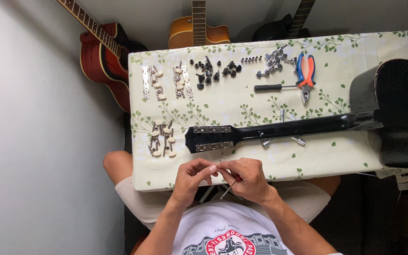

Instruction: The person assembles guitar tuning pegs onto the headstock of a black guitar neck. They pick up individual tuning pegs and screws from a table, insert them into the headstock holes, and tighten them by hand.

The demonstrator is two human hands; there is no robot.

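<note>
Both hands meet at the table's (308,163) near edge, left hand (192,177) pinching something tiny at fingertips, right hand (246,179) gripping a small screwdriver (230,186), just near of the black guitar's headstock (211,138), tuner strips (162,138) laid left for reach.

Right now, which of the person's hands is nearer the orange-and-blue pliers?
Right. The right hand sits below and left of the pliers; the left hand is further left, beyond the guitar headstock.
</note>
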